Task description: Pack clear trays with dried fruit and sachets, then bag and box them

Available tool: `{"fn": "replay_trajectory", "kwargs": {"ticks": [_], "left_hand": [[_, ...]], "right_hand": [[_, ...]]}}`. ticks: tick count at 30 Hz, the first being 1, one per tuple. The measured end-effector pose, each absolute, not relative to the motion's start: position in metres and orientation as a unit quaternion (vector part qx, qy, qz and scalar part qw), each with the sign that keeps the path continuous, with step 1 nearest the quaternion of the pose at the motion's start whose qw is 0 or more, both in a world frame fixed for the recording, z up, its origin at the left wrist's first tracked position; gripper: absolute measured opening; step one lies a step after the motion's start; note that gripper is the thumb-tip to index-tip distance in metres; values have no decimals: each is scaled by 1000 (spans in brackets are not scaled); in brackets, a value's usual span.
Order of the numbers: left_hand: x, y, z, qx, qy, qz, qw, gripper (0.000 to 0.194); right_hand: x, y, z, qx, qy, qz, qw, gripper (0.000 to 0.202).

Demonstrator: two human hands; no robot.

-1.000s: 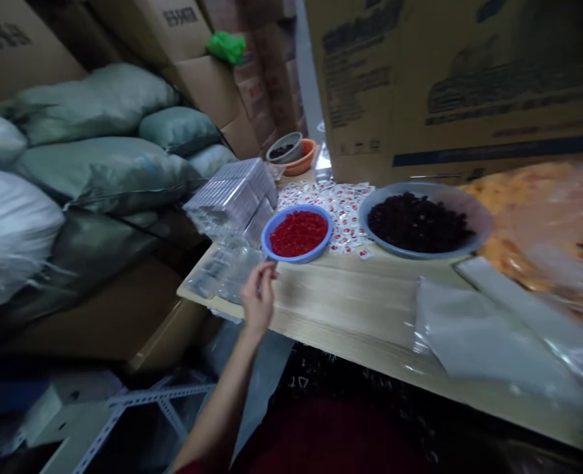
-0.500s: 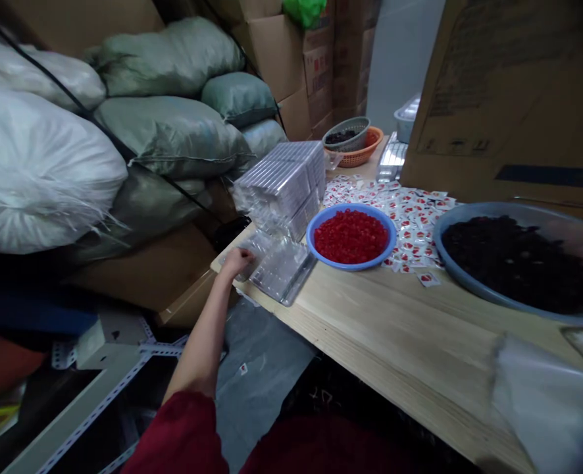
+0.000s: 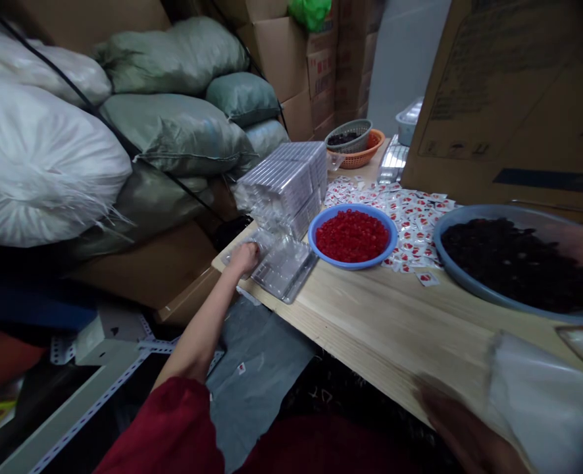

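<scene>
My left hand point(image 3: 245, 257) reaches to the left end of the table, its fingers curled closed on a thin clear plastic tray point(image 3: 229, 255). Beside that hand, more clear plastic trays point(image 3: 284, 266) lie flat near the front edge. Behind them rises a tall stack of the same clear trays point(image 3: 286, 168). At the lower right, my right hand point(image 3: 462, 418) is a dark smear over the table's front edge, close to a translucent plastic sheet point(image 3: 538, 395); its fingers cannot be made out.
A blue bowl of red pieces point(image 3: 353, 237) and a big tub of dark pieces point(image 3: 523, 263) stand on the wooden table point(image 3: 370, 316). Small printed packets point(image 3: 410, 224) lie between them. Baskets point(image 3: 355, 151) sit at the back, a cardboard box point(image 3: 508, 112) at right, sacks point(image 3: 177, 131) at left.
My left hand has shifted slightly right over the trays, fingers still closed. My blurred right hand has come into view at lower right. A blurred shape at the dark tub's right side is gone.
</scene>
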State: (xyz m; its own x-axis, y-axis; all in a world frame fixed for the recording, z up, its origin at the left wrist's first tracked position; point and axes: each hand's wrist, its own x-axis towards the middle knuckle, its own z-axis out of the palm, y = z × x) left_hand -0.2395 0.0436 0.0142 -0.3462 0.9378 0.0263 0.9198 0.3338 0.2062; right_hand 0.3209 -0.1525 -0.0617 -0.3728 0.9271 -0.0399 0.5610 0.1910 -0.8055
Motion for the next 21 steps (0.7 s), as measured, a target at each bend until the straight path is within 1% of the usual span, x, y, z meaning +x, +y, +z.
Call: {"fn": "replay_trajectory", "kwargs": {"ticks": [3, 6, 8, 10, 12, 13, 15, 18, 21], "left_hand": [[-237, 34, 19, 556, 815, 163, -8, 12], [-237, 25, 29, 519, 813, 249, -82, 13], [-229, 17, 40, 495, 775, 377, -112, 12], [-211, 6, 52, 475, 677, 555, -87, 11], [-180, -10, 62, 449, 564, 693, 12, 18], [-161, -19, 65, 439, 530, 720, 81, 22], [-121, -38, 66, 413, 501, 724, 232, 26], [-71, -59, 56, 399, 503, 642, 419, 29], [-38, -58, 40, 477, 495, 490, 536, 29]], "right_hand": [[315, -145, -59, -495, -744, 397, 211, 44], [310, -141, -56, -505, -735, 405, 203, 42], [305, -136, -53, -515, -723, 407, 215, 42], [296, -131, -46, -521, -707, 418, 233, 42], [281, -126, -36, -530, -682, 436, 253, 40], [271, -125, -30, -534, -666, 448, 265, 39], [252, -122, -18, -536, -624, 480, 303, 39], [231, -114, -4, -506, -556, 528, 396, 48], [232, -99, 4, -484, -511, 519, 485, 58]]}}
